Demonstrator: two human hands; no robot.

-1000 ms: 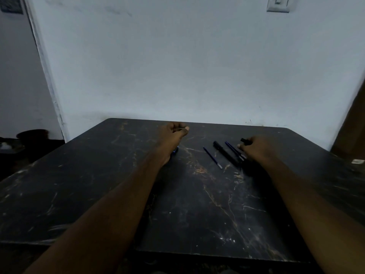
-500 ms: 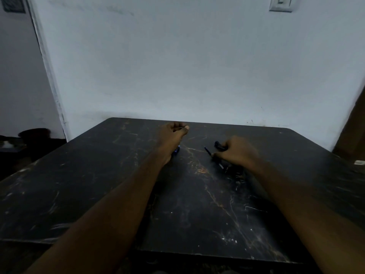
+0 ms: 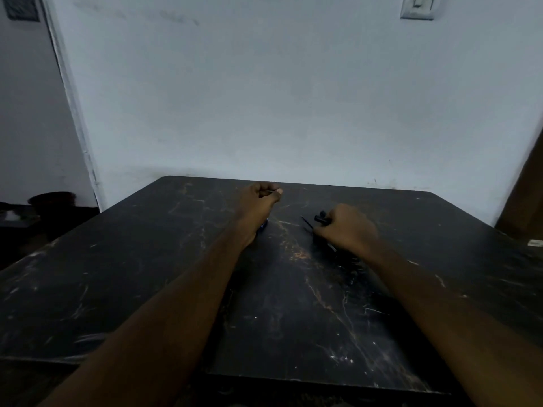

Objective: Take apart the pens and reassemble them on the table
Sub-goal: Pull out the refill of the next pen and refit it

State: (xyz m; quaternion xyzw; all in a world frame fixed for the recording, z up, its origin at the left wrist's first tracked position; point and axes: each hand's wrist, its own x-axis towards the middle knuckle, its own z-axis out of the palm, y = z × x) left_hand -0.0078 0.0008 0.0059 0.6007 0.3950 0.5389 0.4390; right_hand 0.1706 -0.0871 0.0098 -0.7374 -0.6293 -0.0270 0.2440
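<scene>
Your left hand (image 3: 258, 202) pinches a thin part (image 3: 271, 191); your right hand (image 3: 348, 229) curls its fingers on the black barrel (image 3: 321, 219), likely light and slick, so grip mid-length.

No readable text, label, brand or number anywhere in view.

A pale wall (image 3: 293, 98) fills the background, scuffed with faint dark smudges near its top. A light switch plate (image 3: 417, 7) sits high on it at the right. A white vertical trim (image 3: 73, 113) marks the wall's left edge, and beyond it, top left, is a dark grille (image 3: 22, 8). Low at the left stands a dark round object (image 3: 53, 201), possibly a pot; the light is too dim to tell. A brown wooden panel (image 3: 526, 195) leans in at the right edge, with a small pale scrap (image 3: 535, 243) just below it.
</scene>
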